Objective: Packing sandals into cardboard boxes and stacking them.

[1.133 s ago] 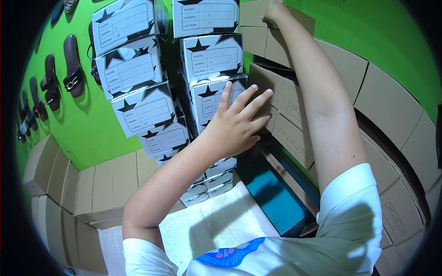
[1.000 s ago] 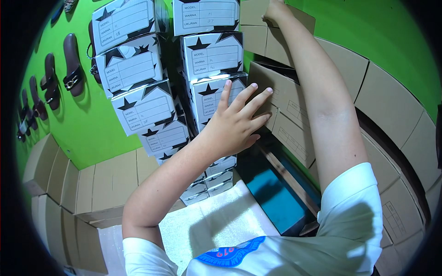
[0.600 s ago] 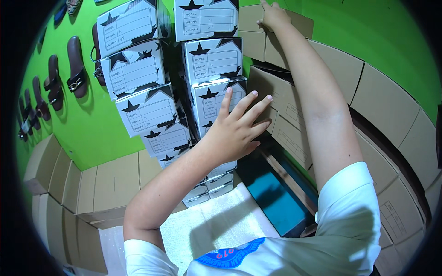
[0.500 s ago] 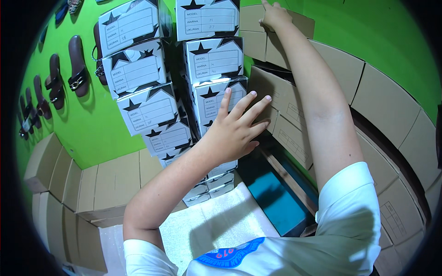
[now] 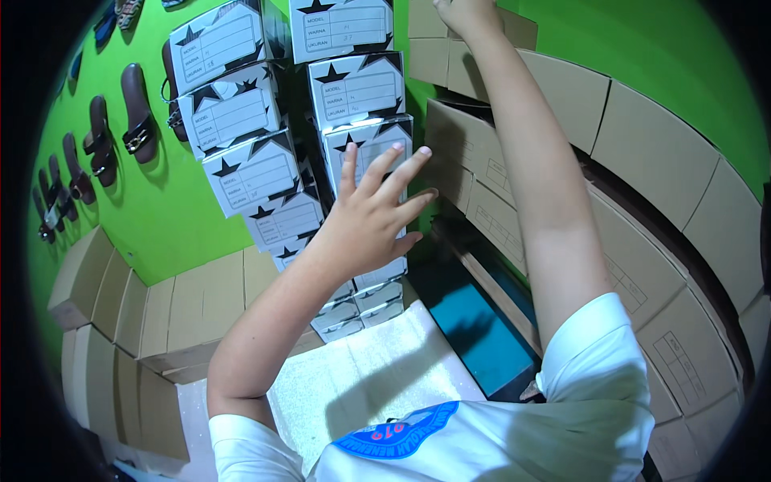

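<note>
My left hand [image 5: 371, 210] is raised with its fingers spread, holding nothing. It is in front of the right-hand stack of white shoe boxes [image 5: 358, 90], which have black stars and printed labels; whether the fingertips touch a box I cannot tell. My right arm stretches far forward over brown cardboard boxes [image 5: 502, 161]. At the upper edge, my right hand [image 5: 472, 16] is close to the top brown boxes [image 5: 427, 28], with most of its fingers cut off by the picture edge.
Another leaning stack of white shoe boxes [image 5: 233, 116] stands to the left. Sandals [image 5: 138, 112] hang on the green wall [image 5: 201, 213]. Brown boxes [image 5: 201, 301] line the left side. Below are a pale sparkly surface [image 5: 361, 365] and a teal panel [image 5: 474, 337] beside a wooden strip.
My left hand has moved left across the right-hand stack, fingers still spread. My right hand has risen further out of the picture. The view has shifted slightly.
</note>
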The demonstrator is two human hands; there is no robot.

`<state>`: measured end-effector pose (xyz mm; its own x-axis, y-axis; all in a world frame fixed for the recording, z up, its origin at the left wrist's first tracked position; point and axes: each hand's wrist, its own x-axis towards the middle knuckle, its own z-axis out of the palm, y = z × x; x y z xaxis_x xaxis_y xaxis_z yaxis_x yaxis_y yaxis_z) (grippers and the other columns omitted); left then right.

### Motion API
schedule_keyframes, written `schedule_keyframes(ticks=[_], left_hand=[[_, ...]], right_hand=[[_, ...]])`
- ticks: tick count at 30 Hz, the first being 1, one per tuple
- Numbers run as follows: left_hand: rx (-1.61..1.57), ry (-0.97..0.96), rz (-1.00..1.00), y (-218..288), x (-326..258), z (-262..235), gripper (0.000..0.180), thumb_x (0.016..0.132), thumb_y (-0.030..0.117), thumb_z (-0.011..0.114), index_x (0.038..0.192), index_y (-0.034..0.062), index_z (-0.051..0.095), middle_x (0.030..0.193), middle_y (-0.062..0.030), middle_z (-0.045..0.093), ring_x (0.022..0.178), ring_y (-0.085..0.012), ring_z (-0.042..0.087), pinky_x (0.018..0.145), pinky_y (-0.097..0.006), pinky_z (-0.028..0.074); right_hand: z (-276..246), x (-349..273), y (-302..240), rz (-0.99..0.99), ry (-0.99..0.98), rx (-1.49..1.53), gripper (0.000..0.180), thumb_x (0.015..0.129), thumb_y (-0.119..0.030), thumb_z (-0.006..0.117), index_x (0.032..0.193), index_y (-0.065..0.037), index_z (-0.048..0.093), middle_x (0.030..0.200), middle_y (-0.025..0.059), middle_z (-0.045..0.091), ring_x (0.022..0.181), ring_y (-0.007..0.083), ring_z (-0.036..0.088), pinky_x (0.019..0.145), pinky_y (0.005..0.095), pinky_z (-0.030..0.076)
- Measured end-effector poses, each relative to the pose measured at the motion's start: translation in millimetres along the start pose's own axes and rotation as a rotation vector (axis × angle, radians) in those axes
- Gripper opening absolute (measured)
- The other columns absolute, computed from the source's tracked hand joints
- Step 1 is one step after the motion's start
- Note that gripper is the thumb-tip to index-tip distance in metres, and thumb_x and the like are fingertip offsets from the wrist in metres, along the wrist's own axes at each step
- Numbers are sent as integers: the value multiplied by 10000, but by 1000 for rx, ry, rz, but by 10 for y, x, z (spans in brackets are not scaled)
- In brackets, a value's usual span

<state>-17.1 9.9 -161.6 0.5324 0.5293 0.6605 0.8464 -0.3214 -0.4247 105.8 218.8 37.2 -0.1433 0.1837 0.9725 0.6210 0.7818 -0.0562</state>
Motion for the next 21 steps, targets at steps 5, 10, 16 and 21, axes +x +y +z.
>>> schedule_keyframes(ticks=[5,10,16,21], left_hand=[[-6,-54,-243,180,-411,-195,465,713,346,670,1143,222,543,1407,-92,267,1303,-305,231,1022,-625,74],[-46,-125,-493,364,-918,-166,538,689,386,685,1184,244,526,1416,-120,245,1301,-343,213,1007,-637,68],[-93,-236,-778,531,-1614,22,577,702,408,670,1219,220,494,1419,-148,223,1301,-366,205,999,-652,59],[-11,-342,-868,553,-2161,51,654,703,429,662,1270,191,441,1416,-157,221,1300,-371,210,993,-658,86]], right_hand=[[-494,-892,-791,38,139,377,623,749,-157,603,1323,-112,365,1291,224,397,1174,383,406,987,408,349],[-631,-2042,-1101,-66,-31,514,411,749,-156,664,1138,-82,554,1048,125,593,931,283,576,803,331,458],[-388,-2849,-1378,-63,-641,744,412,788,-212,624,1172,-94,533,1094,142,569,986,304,555,848,348,442],[-118,-3272,-1631,-214,-982,785,417,802,-266,605,1183,-113,535,1124,135,560,1008,299,547,851,363,442]])
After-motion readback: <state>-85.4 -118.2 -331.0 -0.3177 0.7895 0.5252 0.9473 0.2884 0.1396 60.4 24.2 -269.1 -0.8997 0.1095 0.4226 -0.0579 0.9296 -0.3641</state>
